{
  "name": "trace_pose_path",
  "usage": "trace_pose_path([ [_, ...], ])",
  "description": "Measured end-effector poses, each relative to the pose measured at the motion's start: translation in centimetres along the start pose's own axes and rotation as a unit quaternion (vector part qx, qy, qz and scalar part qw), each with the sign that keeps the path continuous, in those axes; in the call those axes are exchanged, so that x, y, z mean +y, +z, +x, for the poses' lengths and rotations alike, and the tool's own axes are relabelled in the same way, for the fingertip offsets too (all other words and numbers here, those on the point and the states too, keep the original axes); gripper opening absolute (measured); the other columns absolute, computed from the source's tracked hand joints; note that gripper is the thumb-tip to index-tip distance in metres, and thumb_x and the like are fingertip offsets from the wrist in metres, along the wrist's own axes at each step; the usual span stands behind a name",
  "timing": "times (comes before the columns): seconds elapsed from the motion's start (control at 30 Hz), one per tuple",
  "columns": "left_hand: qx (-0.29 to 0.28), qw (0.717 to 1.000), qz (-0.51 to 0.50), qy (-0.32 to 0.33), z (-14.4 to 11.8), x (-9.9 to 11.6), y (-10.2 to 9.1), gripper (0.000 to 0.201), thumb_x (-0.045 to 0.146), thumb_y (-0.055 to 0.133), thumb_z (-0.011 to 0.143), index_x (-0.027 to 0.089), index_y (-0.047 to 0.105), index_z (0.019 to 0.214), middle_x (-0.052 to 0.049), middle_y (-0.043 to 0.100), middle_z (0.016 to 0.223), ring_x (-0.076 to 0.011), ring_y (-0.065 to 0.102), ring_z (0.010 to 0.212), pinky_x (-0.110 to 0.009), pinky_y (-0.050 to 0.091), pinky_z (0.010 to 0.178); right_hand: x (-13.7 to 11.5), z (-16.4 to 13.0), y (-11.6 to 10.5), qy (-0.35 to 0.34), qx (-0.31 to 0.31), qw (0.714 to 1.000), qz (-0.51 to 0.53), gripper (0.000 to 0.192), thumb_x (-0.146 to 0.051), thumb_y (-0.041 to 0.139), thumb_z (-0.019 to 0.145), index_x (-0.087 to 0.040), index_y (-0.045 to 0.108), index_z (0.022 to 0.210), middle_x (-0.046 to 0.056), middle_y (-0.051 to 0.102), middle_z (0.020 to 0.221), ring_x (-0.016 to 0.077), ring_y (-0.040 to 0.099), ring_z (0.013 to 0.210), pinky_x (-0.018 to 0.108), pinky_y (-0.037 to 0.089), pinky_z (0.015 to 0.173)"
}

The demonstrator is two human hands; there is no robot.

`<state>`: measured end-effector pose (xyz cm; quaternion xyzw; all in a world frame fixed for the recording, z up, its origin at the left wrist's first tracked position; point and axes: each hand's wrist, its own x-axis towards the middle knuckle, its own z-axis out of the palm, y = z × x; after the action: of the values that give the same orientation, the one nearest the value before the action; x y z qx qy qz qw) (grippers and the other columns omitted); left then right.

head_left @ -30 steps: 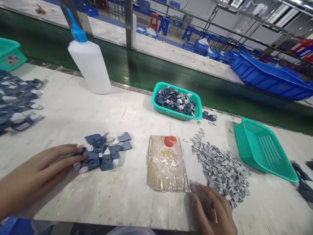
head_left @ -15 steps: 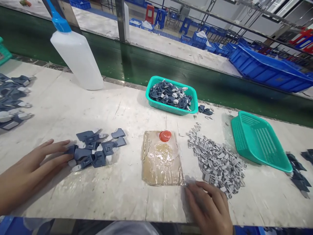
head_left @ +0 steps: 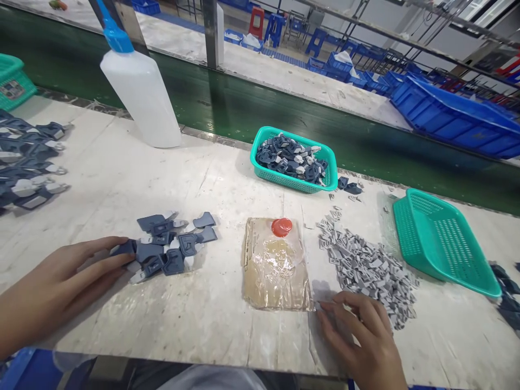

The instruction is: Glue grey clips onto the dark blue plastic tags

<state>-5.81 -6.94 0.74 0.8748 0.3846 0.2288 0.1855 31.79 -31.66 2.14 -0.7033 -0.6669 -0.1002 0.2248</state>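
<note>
Reaching left hand: the left hand [head_left: 57, 284] lay flat on the tabletop [head_left: 122, 179], fingers spread and extended, fingertips touching the near edge of a small cluster of dark blue plastic parts [head_left: 168, 246]; it gripped nothing.
Right hand: the right hand [head_left: 365, 341] was loosely curled, fingertips at the near edge of the pile of small grey clips [head_left: 369, 268]; whether it pinched a clip could not be told.
Between them: a taped cardboard pad [head_left: 276, 271] with a glossy smear and a red cap [head_left: 281, 227] lay flat.
Handling: the blue parts looked light, stiff and smooth, probably best pinched by the flat body; the grey clips looked tiny, rigid and easily scattered.
Behind: a white squeeze bottle [head_left: 140, 97], a teal basket of blue parts [head_left: 294, 162], and another teal basket [head_left: 442, 244] stood near a green conveyor belt [head_left: 244, 114].
</note>
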Motion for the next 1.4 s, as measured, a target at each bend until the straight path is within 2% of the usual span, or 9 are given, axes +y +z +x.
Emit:
trace_pose_path([
  [0.13,-0.038,0.992,0.047,0.113,1.0,-0.2,-0.5,0.024,0.034,0.049,0.084,0.033,0.064,0.103,0.005,0.064,0.116,-0.0179,0.06,0.091,-0.029,0.045,0.078,-0.9,3.1,-0.4,0.017,0.056,0.998,-0.031,0.011,-0.021,0.064,0.077,-0.021,0.061,0.087,0.005,0.052,0.09,0.0158,0.048,0.082,0.032,0.038,0.069],
  [0.3,-0.056,0.986,0.092,0.124,1.0,-0.2,-1.0,0.038,0.041,0.033,0.09,0.027,0.06,0.113,-0.002,0.068,0.109,-0.02,0.061,0.089,-0.03,0.044,0.074,-2.5,7.6,1.8,-0.022,0.06,0.998,-0.016,0.011,-0.016,0.064,0.076,-0.02,0.061,0.085,0.005,0.053,0.092,0.0176,0.045,0.086,0.034,0.038,0.074],
  [0.43,-0.031,0.991,0.099,0.079,-0.2,-0.9,-1.1,0.037,0.04,0.032,0.091,0.033,0.057,0.116,0.0,0.063,0.111,-0.0196,0.059,0.09,-0.03,0.043,0.073,-2.5,8.9,3.6,-0.033,0.03,0.999,-0.005,0.007,-0.017,0.063,0.075,-0.019,0.061,0.082,0.006,0.052,0.094,0.019,0.042,0.089,0.035,0.04,0.075],
  [0.53,0.021,0.997,-0.027,-0.069,-1.0,0.0,-1.0,0.033,0.049,0.047,0.083,0.037,0.058,0.112,0.002,0.062,0.104,-0.018,0.059,0.085,-0.027,0.046,0.066,-2.3,9.1,3.9,-0.041,0.019,0.999,-0.01,0.006,-0.017,0.064,0.075,-0.019,0.061,0.081,0.006,0.052,0.094,0.0195,0.043,0.09,0.036,0.04,0.076],
  [0.63,0.122,0.912,-0.282,-0.27,-1.3,2.2,-0.6,0.034,0.053,0.053,0.08,0.039,0.056,0.111,0.003,0.063,0.092,-0.0137,0.054,0.067,-0.029,0.045,0.059,-2.3,9.1,3.8,-0.052,0.008,0.999,-0.016,0.006,-0.017,0.063,0.076,-0.018,0.061,0.081,0.006,0.053,0.094,0.0194,0.043,0.089,0.036,0.04,0.076],
  [0.8,0.112,0.775,-0.497,-0.373,-1.9,4.0,0.4,0.03,0.053,0.058,0.076,0.038,0.064,0.102,0.002,0.068,0.089,-0.0097,0.042,0.051,-0.031,0.04,0.049,-2.6,9.3,3.7,-0.073,0.0,0.997,-0.036,0.003,-0.017,0.061,0.078,-0.017,0.06,0.081,0.007,0.052,0.094,0.0193,0.041,0.088,0.036,0.04,0.074],
  [1.0,-0.01,0.688,-0.633,-0.354,-2.2,9.5,1.1,0.023,0.048,0.068,0.067,0.038,0.07,0.089,-0.002,0.066,0.073,-0.0101,0.046,0.04,-0.03,0.039,0.04,-2.9,9.6,2.6,-0.078,0.007,0.995,-0.056,0.005,-0.019,0.062,0.078,-0.018,0.061,0.083,0.007,0.053,0.094,0.0187,0.044,0.087,0.036,0.039,0.075],
  [1.2,-0.159,0.546,-0.757,-0.322,-1.1,15.1,4.6,0.024,0.038,0.071,0.07,0.036,0.071,0.094,0.0,0.071,0.08,-0.0158,0.061,0.079,-0.027,0.046,0.073,-3.9,8.8,0.7,-0.018,0.09,0.992,-0.083,0.017,-0.019,0.068,0.073,-0.021,0.061,0.089,0.006,0.053,0.091,0.0167,0.048,0.078,0.038,0.034,0.076],
  [1.4,-0.131,0.439,-0.813,-0.358,-0.6,16.5,7.8,0.029,0.032,0.071,0.072,0.027,0.07,0.101,-0.001,0.069,0.089,-0.0141,0.063,0.084,-0.025,0.047,0.075,-4.4,7.1,1.6,-0.001,0.07,0.996,-0.057,0.009,-0.022,0.063,0.078,-0.02,0.06,0.086,0.007,0.053,0.087,0.0171,0.047,0.076,0.037,0.034,0.073],
])
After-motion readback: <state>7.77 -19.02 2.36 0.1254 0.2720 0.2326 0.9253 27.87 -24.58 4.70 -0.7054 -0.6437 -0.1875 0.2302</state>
